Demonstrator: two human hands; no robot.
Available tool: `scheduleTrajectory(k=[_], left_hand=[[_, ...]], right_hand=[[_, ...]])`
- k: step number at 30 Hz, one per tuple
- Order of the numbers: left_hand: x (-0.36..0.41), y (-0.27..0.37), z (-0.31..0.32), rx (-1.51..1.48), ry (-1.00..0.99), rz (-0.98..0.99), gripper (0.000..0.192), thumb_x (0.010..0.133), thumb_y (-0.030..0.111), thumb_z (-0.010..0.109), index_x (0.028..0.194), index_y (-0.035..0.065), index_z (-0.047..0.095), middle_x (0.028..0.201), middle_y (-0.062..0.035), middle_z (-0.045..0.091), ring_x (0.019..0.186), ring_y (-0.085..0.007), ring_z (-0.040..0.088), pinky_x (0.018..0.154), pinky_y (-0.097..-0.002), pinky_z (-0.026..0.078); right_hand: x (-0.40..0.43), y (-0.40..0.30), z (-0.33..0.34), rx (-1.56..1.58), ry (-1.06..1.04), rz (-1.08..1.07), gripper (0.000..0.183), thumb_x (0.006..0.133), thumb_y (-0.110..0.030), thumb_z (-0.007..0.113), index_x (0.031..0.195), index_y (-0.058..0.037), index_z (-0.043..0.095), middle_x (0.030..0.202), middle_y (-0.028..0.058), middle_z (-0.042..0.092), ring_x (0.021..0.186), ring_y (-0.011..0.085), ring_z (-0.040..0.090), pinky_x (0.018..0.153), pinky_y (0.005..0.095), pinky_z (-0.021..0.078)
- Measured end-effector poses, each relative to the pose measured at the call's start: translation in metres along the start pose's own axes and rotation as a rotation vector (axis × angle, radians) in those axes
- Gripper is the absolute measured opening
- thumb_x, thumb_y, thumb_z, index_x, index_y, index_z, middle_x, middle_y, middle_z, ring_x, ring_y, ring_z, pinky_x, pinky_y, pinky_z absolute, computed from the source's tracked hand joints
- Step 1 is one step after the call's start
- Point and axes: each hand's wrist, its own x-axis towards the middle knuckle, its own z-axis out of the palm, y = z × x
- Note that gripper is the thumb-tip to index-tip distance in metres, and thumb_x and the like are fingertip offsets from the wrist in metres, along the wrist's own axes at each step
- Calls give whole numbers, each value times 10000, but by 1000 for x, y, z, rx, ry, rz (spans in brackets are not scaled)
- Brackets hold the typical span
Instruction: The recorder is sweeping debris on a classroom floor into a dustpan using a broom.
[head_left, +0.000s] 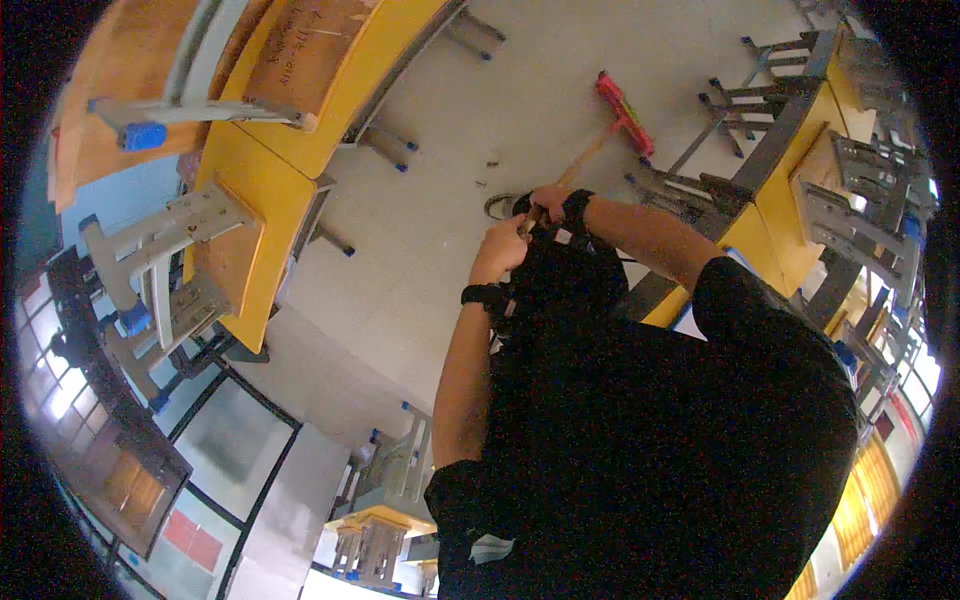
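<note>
A push broom with a pink-red head (625, 118) rests on the floor ahead of me, angled to the right. Its wooden handle (587, 159) runs back toward my body. My right hand (553, 202) grips the handle farther down its length. Closer to me, my left hand (501, 251) is closed around the upper part of the same handle. Both wrists carry black bands. Part of a shoe (501, 205) shows just beyond my hands. Two small dark bits of debris (492, 163) lie on the floor left of the broom.
Yellow-topped desks (289, 161) with upturned stools (217, 255) on them line the left. Another row of yellow desks (780, 240) bearing upturned stools stands close on my right, its metal legs near the broom head. The pale floor (420, 247) runs between the rows.
</note>
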Motion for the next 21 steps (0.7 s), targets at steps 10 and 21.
scheduleTrajectory(k=[10, 21], left_hand=[[-139, 22, -67, 144, 226, -239, 374, 735, 112, 534, 1101, 85, 463, 889, -200, 553, 804, -353, 541, 693, -388, 441], [-160, -24, -100, -170, 103, -200, 414, 730, 150, 574, 1121, 64, 465, 905, -178, 568, 777, -261, 568, 684, -299, 426]], right_hand=[[86, 1, 60, 177, -35, -300, 174, 605, -57, 623, 740, -16, 521, 616, 95, 538, 530, 211, 503, 449, 348, 396], [105, -25, 90, 24, 182, -36, 163, 663, -152, 579, 755, -26, 529, 703, 119, 542, 565, 238, 486, 489, 364, 384]])
